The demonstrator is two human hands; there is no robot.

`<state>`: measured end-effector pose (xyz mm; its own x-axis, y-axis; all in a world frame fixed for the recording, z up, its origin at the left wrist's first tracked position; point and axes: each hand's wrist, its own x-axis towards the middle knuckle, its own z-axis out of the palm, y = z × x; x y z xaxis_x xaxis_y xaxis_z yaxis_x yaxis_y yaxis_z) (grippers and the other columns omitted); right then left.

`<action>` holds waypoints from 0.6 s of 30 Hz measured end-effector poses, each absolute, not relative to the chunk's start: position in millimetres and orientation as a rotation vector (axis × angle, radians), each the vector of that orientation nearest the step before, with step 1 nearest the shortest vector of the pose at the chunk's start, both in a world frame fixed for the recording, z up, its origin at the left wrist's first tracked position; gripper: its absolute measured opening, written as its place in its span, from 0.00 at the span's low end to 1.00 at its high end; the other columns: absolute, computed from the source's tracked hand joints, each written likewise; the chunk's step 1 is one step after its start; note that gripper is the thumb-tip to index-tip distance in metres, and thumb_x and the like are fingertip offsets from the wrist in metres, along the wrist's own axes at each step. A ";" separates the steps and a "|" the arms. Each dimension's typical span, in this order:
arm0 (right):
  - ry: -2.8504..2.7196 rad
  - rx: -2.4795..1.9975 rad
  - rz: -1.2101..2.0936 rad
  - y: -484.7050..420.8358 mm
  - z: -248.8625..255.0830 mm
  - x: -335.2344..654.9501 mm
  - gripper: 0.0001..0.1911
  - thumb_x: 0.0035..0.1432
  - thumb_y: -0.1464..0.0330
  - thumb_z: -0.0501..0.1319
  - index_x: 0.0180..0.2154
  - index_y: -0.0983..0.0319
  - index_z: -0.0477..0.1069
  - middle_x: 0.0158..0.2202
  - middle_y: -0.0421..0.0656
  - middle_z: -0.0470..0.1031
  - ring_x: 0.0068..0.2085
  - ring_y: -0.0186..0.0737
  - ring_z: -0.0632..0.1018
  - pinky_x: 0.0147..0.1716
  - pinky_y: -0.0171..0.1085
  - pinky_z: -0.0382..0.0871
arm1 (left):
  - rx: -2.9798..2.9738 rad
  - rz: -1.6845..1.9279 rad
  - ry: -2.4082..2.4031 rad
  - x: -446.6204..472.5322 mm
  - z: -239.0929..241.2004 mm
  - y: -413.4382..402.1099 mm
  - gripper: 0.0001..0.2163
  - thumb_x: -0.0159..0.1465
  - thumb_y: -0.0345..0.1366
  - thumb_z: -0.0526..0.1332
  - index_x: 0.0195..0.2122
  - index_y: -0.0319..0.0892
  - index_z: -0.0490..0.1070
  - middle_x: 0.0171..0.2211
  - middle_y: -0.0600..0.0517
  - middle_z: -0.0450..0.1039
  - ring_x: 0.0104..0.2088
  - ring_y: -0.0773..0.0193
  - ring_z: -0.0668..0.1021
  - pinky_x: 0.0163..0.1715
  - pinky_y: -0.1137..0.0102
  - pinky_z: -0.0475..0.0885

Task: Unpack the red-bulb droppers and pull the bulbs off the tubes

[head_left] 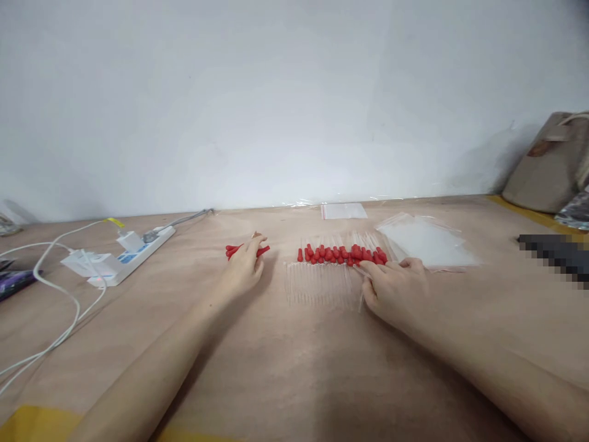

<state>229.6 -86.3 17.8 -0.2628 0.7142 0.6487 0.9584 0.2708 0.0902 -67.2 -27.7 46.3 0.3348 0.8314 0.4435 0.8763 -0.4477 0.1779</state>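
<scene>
A row of several clear glass droppers with red rubber bulbs (340, 255) lies on the brown table (294, 368), tubes pointing toward me. My left hand (243, 267) is closed around a small bunch of red-bulbed droppers (232, 250) to the left of the row. My right hand (396, 288) rests at the row's right end, its fingers pinched on one clear dropper tube (363, 273).
A stack of clear zip bags (426, 240) lies right of the droppers, and one small bag (344, 210) is by the wall. A white power strip (124, 255) with plugs and cables sits at the left. A beige bag (550, 162) stands at the far right.
</scene>
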 end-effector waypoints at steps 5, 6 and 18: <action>-2.121 -1.565 -0.495 -87.0 10.7 227.6 0.12 0.54 0.72 0.49 0.30 0.62 0.72 0.23 0.42 0.75 0.27 0.38 0.73 0.33 0.39 0.52 | -2.338 -0.417 -1.323 -65.3 33.5 -29.9 0.08 0.59 0.33 0.51 0.37 0.41 0.67 0.31 0.46 0.73 0.36 0.55 0.73 0.38 0.61 0.64; -2.129 -1.559 -0.432 -86.3 8.6 227.0 0.12 0.54 0.71 0.50 0.31 0.62 0.71 0.24 0.41 0.75 0.28 0.38 0.74 0.33 0.39 0.53 | -2.318 -0.356 -1.266 -65.1 32.5 -30.7 0.08 0.60 0.34 0.51 0.35 0.41 0.68 0.29 0.46 0.73 0.35 0.55 0.73 0.38 0.60 0.63; -2.007 -1.617 0.005 -72.5 -7.7 232.6 0.11 0.56 0.63 0.52 0.35 0.62 0.68 0.33 0.45 0.73 0.35 0.41 0.73 0.33 0.37 0.61 | -2.404 -0.316 -1.313 -77.5 40.1 -28.4 0.11 0.57 0.43 0.56 0.36 0.45 0.72 0.38 0.49 0.70 0.39 0.56 0.69 0.40 0.60 0.60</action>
<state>232.6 -72.5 -7.7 -0.1185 0.9024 0.4143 0.9002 0.2738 -0.3387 -77.5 -28.4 40.1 0.5375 0.7573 0.3710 0.8432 -0.4900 -0.2213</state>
